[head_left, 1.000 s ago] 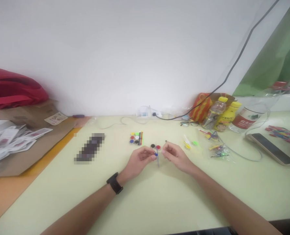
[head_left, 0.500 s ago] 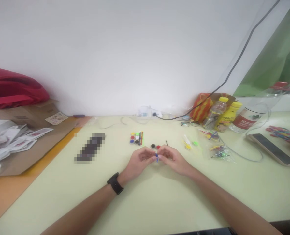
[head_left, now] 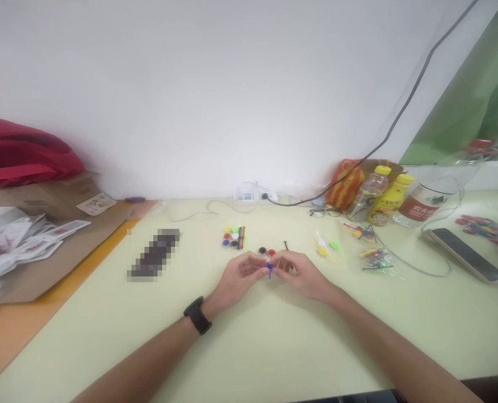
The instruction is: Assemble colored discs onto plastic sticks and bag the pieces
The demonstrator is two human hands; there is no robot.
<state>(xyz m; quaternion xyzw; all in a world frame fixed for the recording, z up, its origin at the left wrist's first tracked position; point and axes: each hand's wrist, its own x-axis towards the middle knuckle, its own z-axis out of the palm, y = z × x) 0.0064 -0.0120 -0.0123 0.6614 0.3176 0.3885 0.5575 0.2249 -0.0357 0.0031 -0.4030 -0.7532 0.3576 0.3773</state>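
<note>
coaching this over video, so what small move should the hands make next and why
Probably a gentle press of the left hand and right hand toward each other, since both meet at the blue piece, while the black disc and red disc lie just beyond them.

Red bottle label reads "农夫" (rest unclear).

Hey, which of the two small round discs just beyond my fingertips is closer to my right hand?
The red, round, plastic-looking disc, just beyond your right hand; the black, round, plastic-looking disc lies farther left.
</note>
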